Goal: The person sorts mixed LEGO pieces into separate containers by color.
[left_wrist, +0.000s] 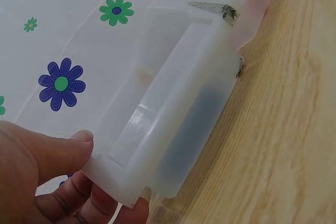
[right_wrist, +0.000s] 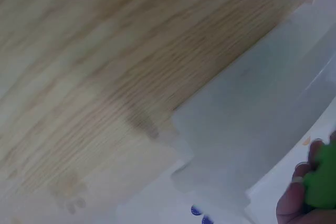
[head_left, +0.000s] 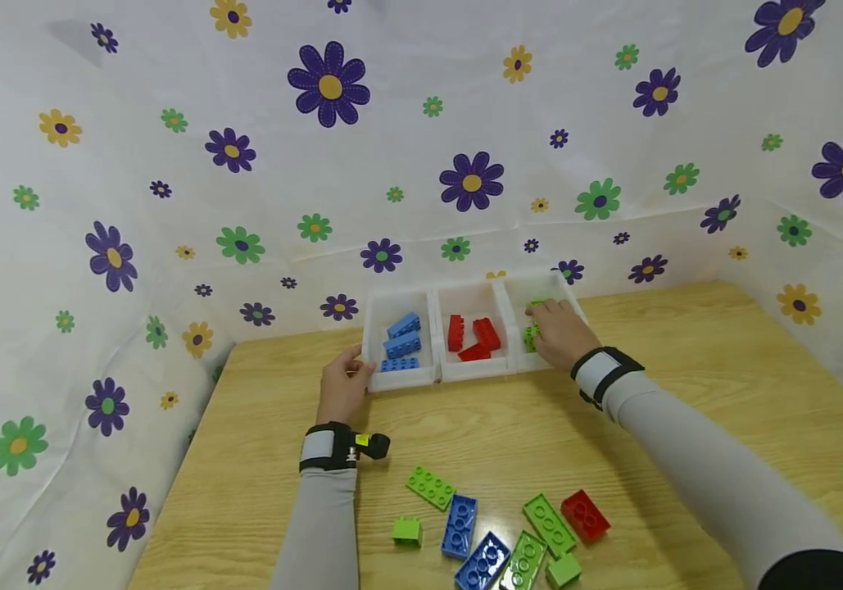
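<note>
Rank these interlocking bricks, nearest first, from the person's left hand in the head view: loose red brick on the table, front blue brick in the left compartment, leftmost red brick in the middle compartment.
1. Front blue brick: in the left compartment, just right of the left hand.
2. Leftmost red brick: farther right, middle compartment.
3. Loose red brick: on the table, lower right.
</note>
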{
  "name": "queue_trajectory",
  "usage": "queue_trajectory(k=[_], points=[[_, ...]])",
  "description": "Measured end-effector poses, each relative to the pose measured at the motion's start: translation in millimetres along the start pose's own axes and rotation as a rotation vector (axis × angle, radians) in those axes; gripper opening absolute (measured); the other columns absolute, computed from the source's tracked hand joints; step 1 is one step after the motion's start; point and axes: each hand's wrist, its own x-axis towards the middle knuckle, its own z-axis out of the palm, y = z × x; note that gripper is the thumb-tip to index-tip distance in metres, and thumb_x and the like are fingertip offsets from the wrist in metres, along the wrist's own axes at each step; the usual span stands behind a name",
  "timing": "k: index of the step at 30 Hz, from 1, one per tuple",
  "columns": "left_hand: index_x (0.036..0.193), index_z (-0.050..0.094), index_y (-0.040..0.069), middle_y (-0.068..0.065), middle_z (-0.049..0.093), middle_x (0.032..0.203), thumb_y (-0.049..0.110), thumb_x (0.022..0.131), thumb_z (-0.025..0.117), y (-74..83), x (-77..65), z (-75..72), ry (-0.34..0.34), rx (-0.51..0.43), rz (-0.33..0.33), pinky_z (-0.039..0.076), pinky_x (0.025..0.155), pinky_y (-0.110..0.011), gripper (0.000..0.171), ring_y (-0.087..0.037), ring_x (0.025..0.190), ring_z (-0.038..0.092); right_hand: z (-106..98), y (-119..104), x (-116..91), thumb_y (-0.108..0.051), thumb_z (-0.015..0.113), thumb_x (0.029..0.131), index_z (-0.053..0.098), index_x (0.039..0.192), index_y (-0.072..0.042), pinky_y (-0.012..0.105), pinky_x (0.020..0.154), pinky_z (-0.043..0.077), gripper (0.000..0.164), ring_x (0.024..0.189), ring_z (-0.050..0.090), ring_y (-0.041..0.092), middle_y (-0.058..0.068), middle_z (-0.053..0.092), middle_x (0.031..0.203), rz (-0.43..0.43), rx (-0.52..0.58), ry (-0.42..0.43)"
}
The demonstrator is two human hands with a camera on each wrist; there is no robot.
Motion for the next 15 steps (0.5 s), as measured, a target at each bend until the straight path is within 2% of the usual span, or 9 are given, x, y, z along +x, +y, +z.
queue_trajectory(k=[3,7,9,11,13,15], points=[[0.145,0.058,0.014,-0.014,0.063,0.114,0.018,0.104,0.060,-1.0,0.8,1.7,0.002,-0.005,0.004,0.052,0.076,-0.025,0.041,-0.025,0.096,0.059,3,2,7,0.004,0.055,0.092,0.043,0.149,0.005,0.053,0.116,0.038,0.059,0.132,0.048,0.044,0.028,0.053,0.144,0.017,-0.010,-0.021],[0.146,0.057,0.014,-0.013,0.063,0.113,0.018,0.104,0.060,0.0,1.0,2.6,0.002,-0.005,0.008,0.053,0.076,-0.025,0.042,-0.025,0.097,0.059,2,5,11,0.007,0.063,0.090,0.035,0.156,0.003,0.053,0.121,0.033,0.071,0.143,0.040,0.045,0.028,0.043,0.153,0.002,0.029,0.016],[0.147,0.056,0.014,-0.013,0.063,0.113,0.019,0.105,0.060,2.3,0.5,1.8,-0.001,-0.005,0.011,0.053,0.076,-0.025,0.042,-0.026,0.097,0.059,0,7,10,0.004,0.064,0.091,0.037,0.154,0.005,0.053,0.123,0.029,0.069,0.147,0.036,0.045,0.028,0.041,0.154,-0.015,0.017,0.083],[0.147,0.056,0.014,-0.013,0.062,0.113,0.019,0.105,0.059,4.6,0.3,0.8,-0.001,-0.003,0.012,0.053,0.077,-0.026,0.043,-0.026,0.097,0.059,-2,11,10,-0.002,0.063,0.093,0.040,0.152,0.006,0.053,0.125,0.026,0.063,0.149,0.032,0.046,0.027,0.040,0.156,0.004,-0.011,0.154],[0.147,0.056,0.014,-0.013,0.062,0.113,0.019,0.105,0.059,5.9,0.5,-0.2,0.000,-0.003,0.015,0.053,0.077,-0.026,0.043,-0.026,0.098,0.059,-4,17,9,-0.005,0.056,0.097,0.040,0.150,0.009,0.054,0.126,0.022,0.058,0.150,0.030,0.047,0.030,0.040,0.156,0.052,-0.010,0.219],[0.147,0.055,0.014,-0.013,0.062,0.113,0.019,0.105,0.059,6.2,0.9,-0.8,0.002,-0.002,0.017,0.053,0.077,-0.026,0.043,-0.026,0.097,0.059,-6,24,8,-0.011,0.048,0.102,0.037,0.151,0.012,0.055,0.125,0.022,0.055,0.150,0.030,0.048,0.032,0.038,0.157,0.135,0.054,0.239]])
